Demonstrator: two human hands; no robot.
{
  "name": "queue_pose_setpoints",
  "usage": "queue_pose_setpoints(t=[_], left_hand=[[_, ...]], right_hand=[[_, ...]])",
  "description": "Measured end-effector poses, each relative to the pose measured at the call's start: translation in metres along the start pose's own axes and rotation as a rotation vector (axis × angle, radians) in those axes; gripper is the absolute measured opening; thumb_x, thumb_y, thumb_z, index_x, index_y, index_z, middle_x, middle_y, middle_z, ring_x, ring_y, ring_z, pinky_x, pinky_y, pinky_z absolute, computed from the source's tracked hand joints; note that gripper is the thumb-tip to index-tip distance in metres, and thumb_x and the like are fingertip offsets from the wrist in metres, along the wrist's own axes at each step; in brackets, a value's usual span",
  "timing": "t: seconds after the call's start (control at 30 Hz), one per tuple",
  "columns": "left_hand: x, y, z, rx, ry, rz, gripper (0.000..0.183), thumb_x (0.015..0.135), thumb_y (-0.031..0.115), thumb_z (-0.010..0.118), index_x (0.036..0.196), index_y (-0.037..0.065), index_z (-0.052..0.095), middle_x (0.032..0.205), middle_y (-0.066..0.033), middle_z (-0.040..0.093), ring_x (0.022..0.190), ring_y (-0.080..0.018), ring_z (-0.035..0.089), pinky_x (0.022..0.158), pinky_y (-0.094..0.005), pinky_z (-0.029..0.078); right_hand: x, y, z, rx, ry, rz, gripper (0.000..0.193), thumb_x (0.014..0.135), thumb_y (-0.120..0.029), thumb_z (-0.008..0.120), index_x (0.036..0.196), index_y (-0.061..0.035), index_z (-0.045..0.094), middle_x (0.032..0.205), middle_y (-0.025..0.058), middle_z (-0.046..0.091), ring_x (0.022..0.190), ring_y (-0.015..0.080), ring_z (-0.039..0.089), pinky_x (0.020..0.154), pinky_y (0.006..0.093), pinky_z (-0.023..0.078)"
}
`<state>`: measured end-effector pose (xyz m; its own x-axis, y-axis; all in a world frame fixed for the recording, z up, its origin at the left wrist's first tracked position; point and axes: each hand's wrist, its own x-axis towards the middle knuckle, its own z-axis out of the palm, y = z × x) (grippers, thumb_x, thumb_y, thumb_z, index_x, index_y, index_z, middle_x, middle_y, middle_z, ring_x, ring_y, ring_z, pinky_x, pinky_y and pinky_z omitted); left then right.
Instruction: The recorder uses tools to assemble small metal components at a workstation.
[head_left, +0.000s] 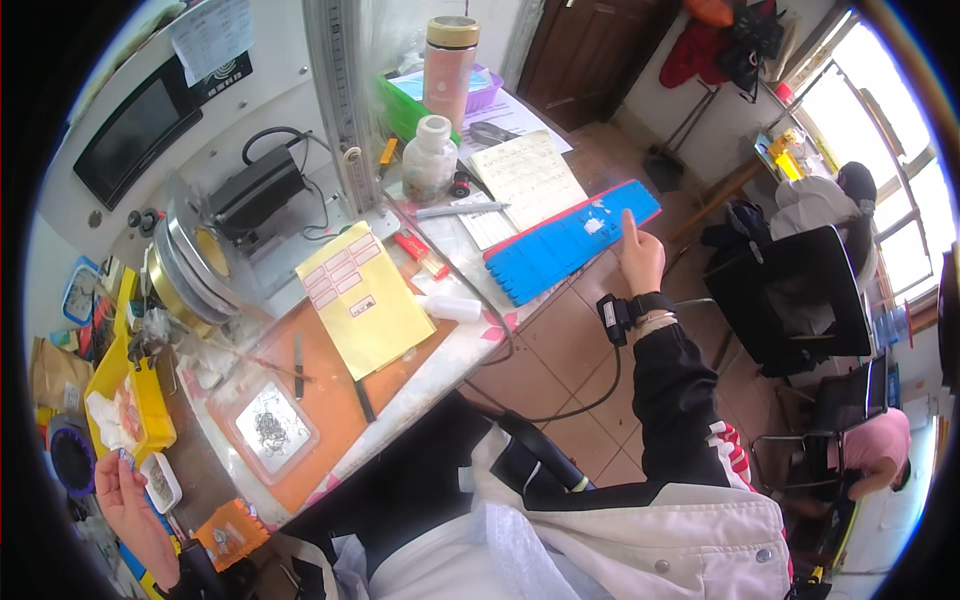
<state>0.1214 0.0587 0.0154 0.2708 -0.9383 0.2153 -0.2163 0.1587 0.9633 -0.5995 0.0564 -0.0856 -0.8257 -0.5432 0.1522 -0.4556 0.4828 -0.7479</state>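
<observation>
My right hand (641, 262) grips the right end of a long blue ribbed plastic tray (550, 252) with a red edge, thumb on top. Several small white and silvery bits (595, 224) lie on the tray near that thumb. The tray's far edge overlaps an open notebook (528, 172) with handwriting. At the far left, my left hand (128, 505) is raised with its fingertips pinched together. A tiny bluish-white thing shows at the fingertips, too small to name. Below that hand are a small white dish (161, 482) and an orange tray (228, 535) with small pieces in it.
On the bench sit a yellow sheet (365, 300), a clear square box of small dark parts (270, 430), a white bottle (430, 160) and a pink tumbler (449, 75). A machine with metal discs (195, 260) stands behind. Two people are at the right, near black chairs (790, 300).
</observation>
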Motion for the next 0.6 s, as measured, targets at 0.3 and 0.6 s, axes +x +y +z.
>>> queue_pose_setpoints(t=[0.3, 0.6], left_hand=[[0.020, 0.010, -0.024, 0.442, 0.065, 0.154, 0.012, 0.092, 0.002, 0.060, 0.103, -0.002, 0.063, 0.092, -0.0025, 0.064, 0.082, -0.0089, 0.060, 0.072, -0.0232, 0.048], [0.044, -0.005, -0.056, 0.762, 0.043, 0.276, 0.037, 0.088, -0.006, 0.057, 0.124, 0.001, 0.061, 0.114, -0.0166, 0.067, 0.101, -0.0212, 0.068, 0.083, -0.0301, 0.052]], right_hand=[[-0.078, -0.033, -0.019, 0.614, -0.094, -0.215, 0.040, 0.103, -0.024, 0.050, 0.064, -0.0158, 0.042, 0.058, -0.0069, 0.036, 0.051, 0.0026, 0.029, 0.046, 0.0226, 0.019], [-0.154, -0.138, -0.007, 0.821, -0.284, -0.432, 0.040, 0.104, -0.017, 0.043, 0.066, -0.0074, 0.039, 0.054, -0.0010, 0.035, 0.048, 0.0067, 0.030, 0.047, 0.0240, 0.022]])
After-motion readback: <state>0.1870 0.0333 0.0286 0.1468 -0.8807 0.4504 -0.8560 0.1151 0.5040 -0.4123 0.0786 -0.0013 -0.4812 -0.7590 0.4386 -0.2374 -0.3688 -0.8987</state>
